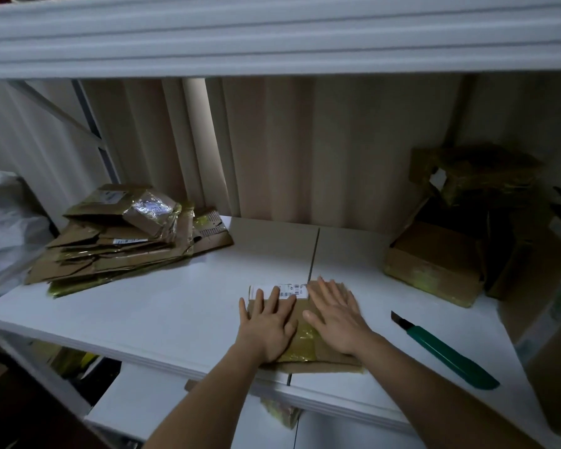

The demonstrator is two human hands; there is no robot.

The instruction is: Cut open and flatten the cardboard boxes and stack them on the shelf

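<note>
While flattening: left hand and right hand, grips released, palms pressing brown taped cardboard box on white shelf.
Next, likely: carry it to flattened-cardboard stack.

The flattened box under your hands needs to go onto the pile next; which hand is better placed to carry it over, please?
Probably the left hand: the pile lies on the left, and the right hand would have to cross over.

Two bare, sleeveless forearms
</note>
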